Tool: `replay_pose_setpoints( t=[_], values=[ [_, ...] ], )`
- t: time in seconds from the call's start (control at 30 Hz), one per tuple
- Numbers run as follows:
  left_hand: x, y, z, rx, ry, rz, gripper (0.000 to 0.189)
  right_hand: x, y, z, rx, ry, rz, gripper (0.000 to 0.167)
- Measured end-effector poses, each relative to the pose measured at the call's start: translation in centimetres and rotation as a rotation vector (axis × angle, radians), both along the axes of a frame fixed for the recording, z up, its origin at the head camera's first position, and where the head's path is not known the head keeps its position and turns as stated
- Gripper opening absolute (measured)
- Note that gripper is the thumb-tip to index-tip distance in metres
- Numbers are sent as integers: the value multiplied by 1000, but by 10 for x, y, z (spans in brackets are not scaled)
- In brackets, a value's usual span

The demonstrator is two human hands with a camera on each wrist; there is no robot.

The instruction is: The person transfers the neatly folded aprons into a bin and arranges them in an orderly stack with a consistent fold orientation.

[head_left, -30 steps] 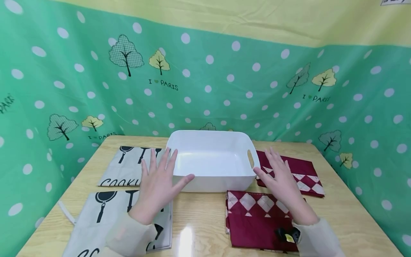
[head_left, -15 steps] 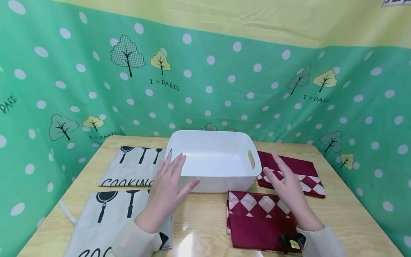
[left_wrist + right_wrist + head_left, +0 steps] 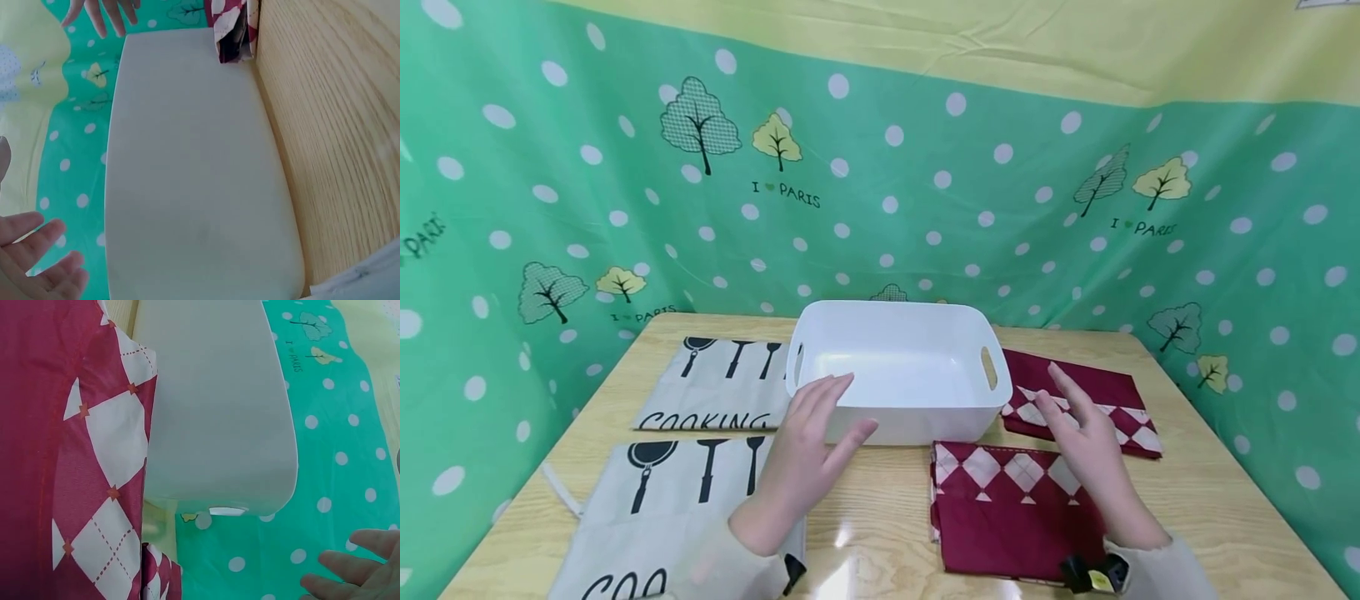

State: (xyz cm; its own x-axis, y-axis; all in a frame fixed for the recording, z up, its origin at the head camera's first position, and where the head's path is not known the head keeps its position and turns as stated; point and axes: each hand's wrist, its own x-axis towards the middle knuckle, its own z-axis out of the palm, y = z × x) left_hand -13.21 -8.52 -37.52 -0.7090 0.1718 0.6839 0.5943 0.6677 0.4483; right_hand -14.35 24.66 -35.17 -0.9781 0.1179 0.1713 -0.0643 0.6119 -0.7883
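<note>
In the head view my left hand (image 3: 805, 458) hovers with extended fingers in front of a white plastic bin (image 3: 887, 425), near its left front corner. My right hand (image 3: 1090, 450), fingers and thumb spread, is held above the burgundy cloths. Neither hand holds anything. The bin has cut-out handles, and nothing shows inside it. Two folded pale grey cloths printed with kitchen utensils lie on the left, one far (image 3: 715, 396) and one near (image 3: 655, 533). To the right lie two folded burgundy cloths with white diamonds, one near (image 3: 1015, 533) and one far (image 3: 1108, 389).
All of this lies on a light wooden table (image 3: 865, 517). A white strap (image 3: 559, 492) sticks out left of the near grey cloth. A green dotted curtain (image 3: 925, 208) hangs behind and along both sides.
My left hand has shifted right and slightly down, uncovering more of the grey cloths. My right hand has moved slightly right and down, away from the bin. The bin and cloths stay put.
</note>
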Motion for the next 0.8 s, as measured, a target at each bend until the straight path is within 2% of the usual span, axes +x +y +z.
replay_pose_setpoints(
  t=[0.23, 0.4, 0.63, 0.8],
  values=[
    [6, 9, 1, 56, -37, -56, 59, 6, 6, -2, -42, -16, -12, 62],
    [10, 17, 0, 79, -122, -63, 53, 7, 8, -2, -48, -10, -19, 61],
    [12, 25, -6, 101, -144, -85, 49, 11, 10, -4, -56, -10, -24, 59],
    [15, 30, -7, 112, -209, -92, 48, 15, 13, -9, -64, -44, -36, 63]
  ],
)
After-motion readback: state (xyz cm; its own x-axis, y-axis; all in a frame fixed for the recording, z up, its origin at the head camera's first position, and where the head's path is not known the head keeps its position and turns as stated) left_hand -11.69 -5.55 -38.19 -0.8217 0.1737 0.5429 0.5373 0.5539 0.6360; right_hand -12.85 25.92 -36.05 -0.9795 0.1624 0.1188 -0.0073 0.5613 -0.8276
